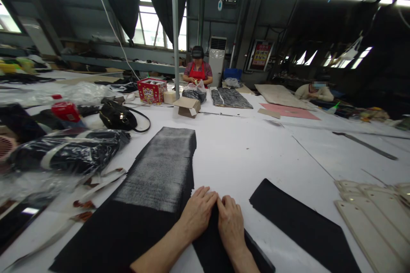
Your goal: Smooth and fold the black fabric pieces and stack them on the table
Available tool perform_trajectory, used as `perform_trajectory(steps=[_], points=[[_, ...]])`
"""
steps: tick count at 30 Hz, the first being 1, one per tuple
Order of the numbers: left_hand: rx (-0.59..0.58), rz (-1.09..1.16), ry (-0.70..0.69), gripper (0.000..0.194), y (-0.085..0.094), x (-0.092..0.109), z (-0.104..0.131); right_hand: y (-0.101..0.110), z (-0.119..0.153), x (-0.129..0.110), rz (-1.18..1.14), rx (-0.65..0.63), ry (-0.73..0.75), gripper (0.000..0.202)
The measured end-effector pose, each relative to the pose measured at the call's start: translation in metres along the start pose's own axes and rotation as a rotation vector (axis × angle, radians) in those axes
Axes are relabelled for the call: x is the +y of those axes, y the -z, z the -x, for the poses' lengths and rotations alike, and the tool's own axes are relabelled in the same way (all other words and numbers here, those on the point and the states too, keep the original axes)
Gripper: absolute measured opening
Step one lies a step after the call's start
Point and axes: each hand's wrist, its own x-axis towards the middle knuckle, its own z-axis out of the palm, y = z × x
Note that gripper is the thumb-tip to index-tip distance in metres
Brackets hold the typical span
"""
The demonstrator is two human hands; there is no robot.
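Note:
Both hands are on a narrow black fabric piece (208,249) lying on the white table in front of me. My left hand (199,212) is bent over its far end, fingers close together, with the thumb hidden. Beside it, my right hand (231,224) has curled fingers pinching the same end, and the fingertips of the two hands nearly meet. To the left, partly under my left forearm, lies a wide fanned stack of black fabric panels (153,170) with greyish layered edges. A dark strip (259,251) shows beside my right wrist. Farther right lies another black fabric piece (301,222).
Beige panels (368,217) are piled at right, with a long dark blade-like strip (368,145) beyond. A plastic-wrapped black bundle (70,149), a black handbag (118,115) and a red-capped bottle (65,111) stand left. An opened carton (187,106) sits ahead; two people work farther back.

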Motion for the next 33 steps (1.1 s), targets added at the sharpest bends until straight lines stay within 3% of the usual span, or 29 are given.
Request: perform_trajectory(steps=[7,19,33], points=[[-0.013,-0.107,-0.101,0.039,0.003,0.004,-0.002,0.004,0.02,0.012,-0.08,0.109,0.036,0.04],[-0.152,-0.236,-0.211,0.051,0.007,0.013,-0.005,0.007,0.043,0.025,-0.108,0.124,0.026,0.042],[-0.153,-0.231,-0.269,0.047,0.007,0.027,-0.004,0.025,0.073,0.038,-0.126,0.153,0.025,0.04]])
